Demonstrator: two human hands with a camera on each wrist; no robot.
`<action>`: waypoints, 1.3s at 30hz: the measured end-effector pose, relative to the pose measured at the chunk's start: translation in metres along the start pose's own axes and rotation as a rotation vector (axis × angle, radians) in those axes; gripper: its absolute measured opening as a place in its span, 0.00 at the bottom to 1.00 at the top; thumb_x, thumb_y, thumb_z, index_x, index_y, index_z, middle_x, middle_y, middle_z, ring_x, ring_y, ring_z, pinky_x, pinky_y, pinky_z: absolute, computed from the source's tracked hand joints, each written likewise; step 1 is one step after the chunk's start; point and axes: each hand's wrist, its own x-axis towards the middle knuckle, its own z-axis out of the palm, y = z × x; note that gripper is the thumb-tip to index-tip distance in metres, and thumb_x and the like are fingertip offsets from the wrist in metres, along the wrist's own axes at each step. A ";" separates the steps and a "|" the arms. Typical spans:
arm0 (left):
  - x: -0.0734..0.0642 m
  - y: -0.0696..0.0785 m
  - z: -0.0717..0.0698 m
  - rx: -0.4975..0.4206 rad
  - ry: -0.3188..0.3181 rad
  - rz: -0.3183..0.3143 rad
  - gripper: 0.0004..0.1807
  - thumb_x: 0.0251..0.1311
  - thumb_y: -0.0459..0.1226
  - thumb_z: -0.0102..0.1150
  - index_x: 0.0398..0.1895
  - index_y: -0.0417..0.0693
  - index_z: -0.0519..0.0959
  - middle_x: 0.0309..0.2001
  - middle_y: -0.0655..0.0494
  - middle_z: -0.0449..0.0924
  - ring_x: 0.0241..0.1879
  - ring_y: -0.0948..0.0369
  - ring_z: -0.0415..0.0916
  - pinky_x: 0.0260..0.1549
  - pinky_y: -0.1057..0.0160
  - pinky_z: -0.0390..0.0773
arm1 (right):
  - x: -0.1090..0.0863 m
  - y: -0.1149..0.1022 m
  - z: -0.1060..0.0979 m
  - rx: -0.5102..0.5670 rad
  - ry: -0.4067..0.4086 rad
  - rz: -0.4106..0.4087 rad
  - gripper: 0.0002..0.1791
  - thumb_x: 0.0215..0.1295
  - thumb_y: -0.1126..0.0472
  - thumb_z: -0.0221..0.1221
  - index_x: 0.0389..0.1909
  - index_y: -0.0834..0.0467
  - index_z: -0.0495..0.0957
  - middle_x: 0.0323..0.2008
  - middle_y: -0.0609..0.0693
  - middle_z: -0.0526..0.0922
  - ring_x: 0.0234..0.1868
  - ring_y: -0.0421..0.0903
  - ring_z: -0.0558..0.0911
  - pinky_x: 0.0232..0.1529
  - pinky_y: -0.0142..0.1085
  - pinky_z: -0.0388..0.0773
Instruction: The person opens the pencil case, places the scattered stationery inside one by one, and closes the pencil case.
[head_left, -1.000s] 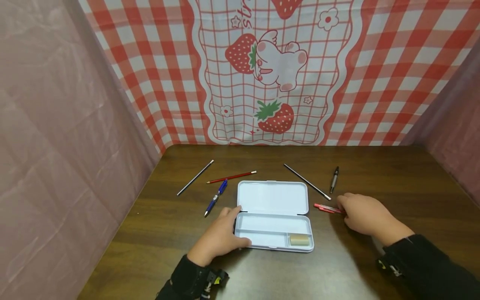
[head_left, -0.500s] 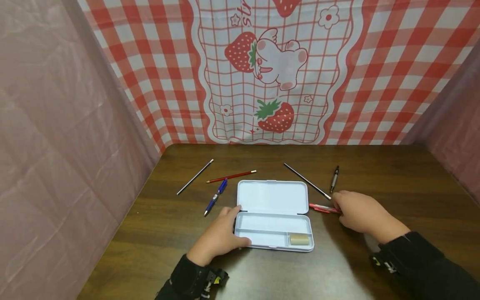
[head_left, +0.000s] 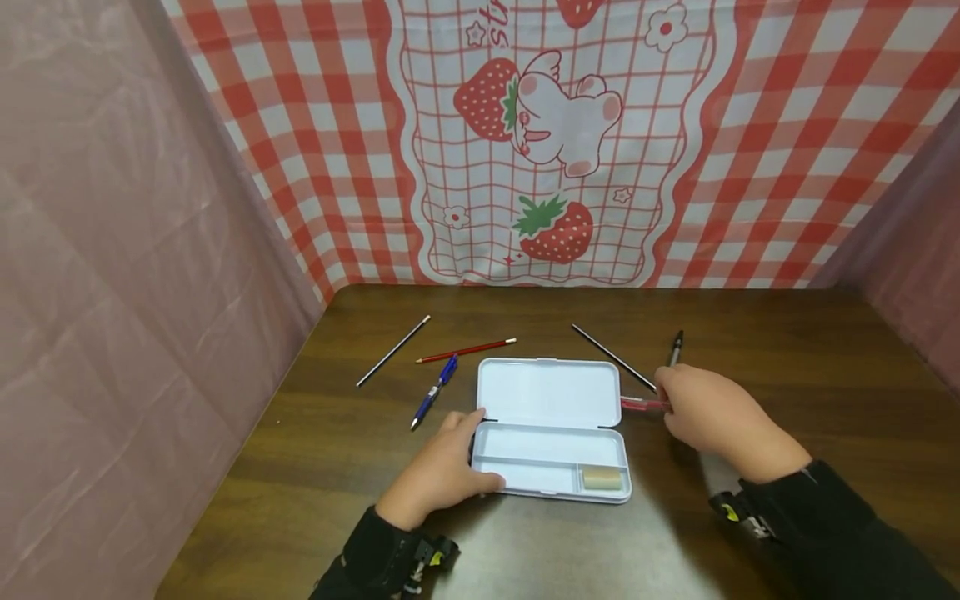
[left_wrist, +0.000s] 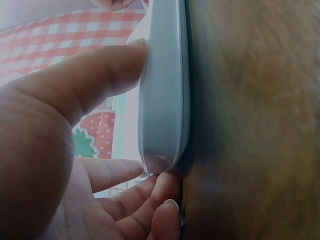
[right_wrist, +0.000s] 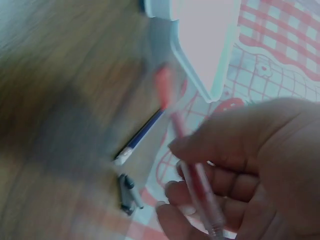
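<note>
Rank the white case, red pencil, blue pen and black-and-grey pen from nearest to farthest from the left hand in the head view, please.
1. White case: touching the left hand.
2. Blue pen: left of the case.
3. Red pencil: beyond the blue pen.
4. Black-and-grey pen: right side, partly behind the right hand.

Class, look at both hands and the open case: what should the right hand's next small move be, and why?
Probably carry the red pen left, over the case's long back compartment. The right hand pinches the pen beside the lid, the left hand grips the case's left end, and that compartment looks roomy enough.
</note>
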 end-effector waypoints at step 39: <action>0.003 -0.002 0.000 0.014 -0.001 -0.024 0.56 0.51 0.51 0.79 0.80 0.44 0.60 0.68 0.42 0.65 0.61 0.50 0.71 0.63 0.45 0.70 | 0.009 -0.099 0.008 0.006 0.240 -0.146 0.06 0.64 0.67 0.67 0.41 0.60 0.86 0.37 0.51 0.83 0.41 0.51 0.83 0.44 0.49 0.81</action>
